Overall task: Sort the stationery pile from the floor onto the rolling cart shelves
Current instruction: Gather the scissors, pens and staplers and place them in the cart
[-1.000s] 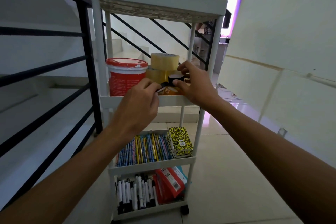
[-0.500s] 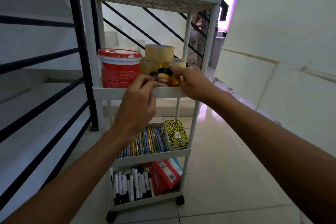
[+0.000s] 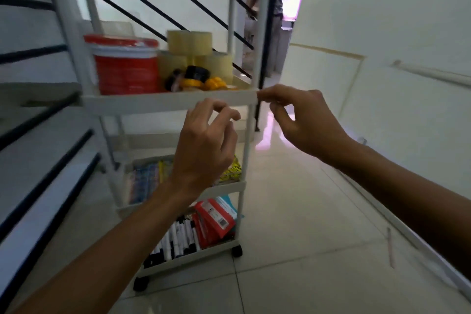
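My left grip (image 3: 204, 140) and right grip (image 3: 293, 112) loosely curled, empty; small black-and-yellow tape rolls (image 3: 196, 79) on white plastic cart shelf (image 3: 168, 100) look light, rigid; pinch by rim.

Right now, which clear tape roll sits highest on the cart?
The roll stacked on top of the two others, behind the small black and yellow rolls, right of the red tub.
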